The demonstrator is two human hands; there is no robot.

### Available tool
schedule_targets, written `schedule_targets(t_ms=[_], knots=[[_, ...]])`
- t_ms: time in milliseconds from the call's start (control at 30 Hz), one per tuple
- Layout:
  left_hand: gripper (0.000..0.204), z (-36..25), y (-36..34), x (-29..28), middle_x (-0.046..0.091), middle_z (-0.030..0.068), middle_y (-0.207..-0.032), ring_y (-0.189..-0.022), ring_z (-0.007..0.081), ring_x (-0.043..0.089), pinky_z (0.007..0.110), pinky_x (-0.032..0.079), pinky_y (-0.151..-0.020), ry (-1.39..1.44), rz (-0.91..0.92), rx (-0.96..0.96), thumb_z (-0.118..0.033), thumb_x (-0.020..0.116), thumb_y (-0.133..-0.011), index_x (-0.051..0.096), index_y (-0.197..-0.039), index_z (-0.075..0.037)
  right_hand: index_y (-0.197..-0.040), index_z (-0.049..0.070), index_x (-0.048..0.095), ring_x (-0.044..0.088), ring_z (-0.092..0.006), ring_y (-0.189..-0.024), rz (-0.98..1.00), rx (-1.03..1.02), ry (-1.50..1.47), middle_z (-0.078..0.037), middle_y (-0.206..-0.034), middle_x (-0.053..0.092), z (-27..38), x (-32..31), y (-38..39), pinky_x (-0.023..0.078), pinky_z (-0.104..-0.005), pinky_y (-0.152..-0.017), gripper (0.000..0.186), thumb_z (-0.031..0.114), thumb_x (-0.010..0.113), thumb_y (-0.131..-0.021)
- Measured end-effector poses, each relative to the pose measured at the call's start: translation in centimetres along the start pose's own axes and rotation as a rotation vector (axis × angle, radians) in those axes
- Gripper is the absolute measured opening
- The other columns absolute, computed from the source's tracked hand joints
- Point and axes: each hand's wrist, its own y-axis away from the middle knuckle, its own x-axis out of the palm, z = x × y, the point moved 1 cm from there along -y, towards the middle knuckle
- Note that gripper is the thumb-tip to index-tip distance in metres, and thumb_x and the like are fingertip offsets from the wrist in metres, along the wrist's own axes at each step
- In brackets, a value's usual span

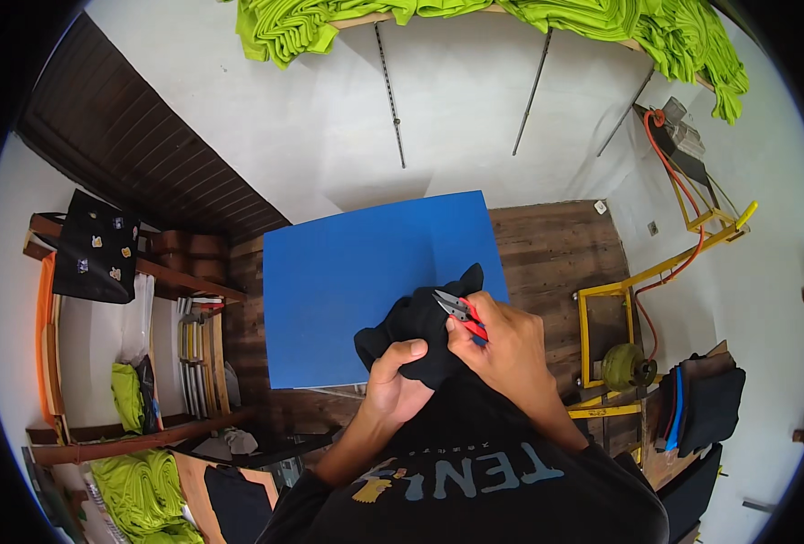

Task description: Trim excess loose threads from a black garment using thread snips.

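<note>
A bunched piece of black fabric (pixel 409 317) is held up over the blue tabletop (pixel 348 263) in front of me. My left hand (pixel 391 385) grips its lower part, thumb pressed on top of the cloth. My right hand (pixel 502 344) is closed around small red-handled thread snips (pixel 456 310), whose dark blades point up and left against the fabric. Whether the blade tips touch a thread is too small to tell.
Lime-green garments (pixel 574 18) lie piled on a high shelf. At left are wooden shelves (pixel 193 275) with a black bag (pixel 94 254) and more green cloth (pixel 139 490). At right stand a yellow metal frame (pixel 586 335), a small green cylinder (pixel 624 367) and dark folded cloths (pixel 710 408).
</note>
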Motion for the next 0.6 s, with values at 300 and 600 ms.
schedule_targets(t_ms=[300,600], knots=[[0.068,0.2,0.9,-1.7,0.049,0.0176,-0.135,-0.125,0.0273,0.047,0.038,0.033,-0.109,-0.038,0.049,0.056,-0.012,0.056,-0.073,0.039,-0.136,0.006,-0.085,0.005,0.055,0.059,-0.0277,-0.052,0.029,0.012,-0.026,-0.009,-0.063,0.060,0.2,-0.4,-0.2,0.045,-0.0357,-0.046,0.024,0.023,0.070,-0.080],[0.056,0.1,0.5,-1.1,0.054,0.0114,-0.129,-0.120,0.0228,0.052,0.037,0.038,-0.105,0.067,0.000,-0.034,-0.012,0.060,-0.082,0.045,-0.133,0.001,-0.084,0.005,0.055,0.060,-0.0274,-0.055,0.056,0.010,-0.084,-0.009,-0.066,0.060,0.3,-0.8,-0.2,0.046,-0.0357,-0.048,0.022,0.021,0.070,-0.080]])
